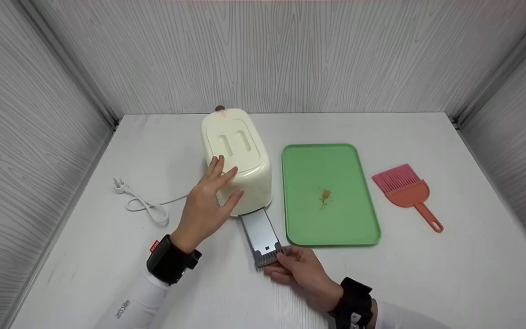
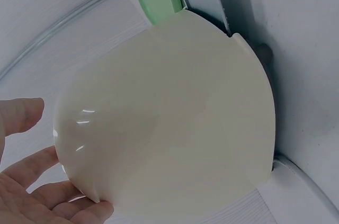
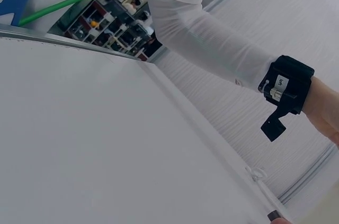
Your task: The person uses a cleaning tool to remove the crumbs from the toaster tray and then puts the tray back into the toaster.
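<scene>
A cream toaster [image 1: 255,189] with a lid over its top stands left of centre in the head view. My left hand [image 1: 204,205] rests its fingertips on the toaster's near upper edge, fingers spread and mostly straight; the left wrist view shows these fingers [image 2: 53,195] touching the shell. From the toaster's near end, low down, a metal crumb tray [image 1: 261,230] sticks partway out. My right hand [image 1: 306,275] pinches its dark ridged end between thumb and fingers. In the right wrist view only a dark tip [image 3: 274,215] and a bit of finger show.
Right of the toaster lies a green tray [image 1: 327,169] with a small heap of brown crumbs [image 1: 325,196]. Farther right is a pink-bristled brush [image 1: 407,189] with an orange handle. The toaster's white cord and plug [image 1: 120,186] lie to the left. Grey panels enclose the table.
</scene>
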A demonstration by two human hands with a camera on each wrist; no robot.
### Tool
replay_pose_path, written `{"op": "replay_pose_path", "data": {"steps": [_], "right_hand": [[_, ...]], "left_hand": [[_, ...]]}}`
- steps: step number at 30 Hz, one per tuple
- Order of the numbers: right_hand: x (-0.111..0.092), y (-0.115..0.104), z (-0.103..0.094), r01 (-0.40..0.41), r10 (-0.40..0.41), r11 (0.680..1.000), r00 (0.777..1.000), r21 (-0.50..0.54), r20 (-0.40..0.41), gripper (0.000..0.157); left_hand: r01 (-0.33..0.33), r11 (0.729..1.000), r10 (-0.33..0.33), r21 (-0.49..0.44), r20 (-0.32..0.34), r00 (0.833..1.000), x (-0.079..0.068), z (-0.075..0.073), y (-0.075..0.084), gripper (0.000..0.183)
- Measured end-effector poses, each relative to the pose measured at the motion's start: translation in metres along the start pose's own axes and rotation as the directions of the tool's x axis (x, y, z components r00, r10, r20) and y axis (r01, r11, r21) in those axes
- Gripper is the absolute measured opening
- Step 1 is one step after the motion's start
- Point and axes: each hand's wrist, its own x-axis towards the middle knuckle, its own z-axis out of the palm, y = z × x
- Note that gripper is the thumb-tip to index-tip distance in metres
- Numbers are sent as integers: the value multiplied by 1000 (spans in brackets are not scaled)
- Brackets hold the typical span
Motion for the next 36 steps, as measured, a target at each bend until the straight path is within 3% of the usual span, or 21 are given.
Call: {"op": "replay_pose_path", "data": {"steps": [21,36], "right_hand": [[9,0,14,-11,15,999,997,50,-80,44],[17,-2,26,-4,18,994,992,113,-124,43]], "left_hand": [[9,1000,-9,0,3,1000,1,0,0,50],[21,1000,-21,6,14,1000,0,1,-1,49]]}}
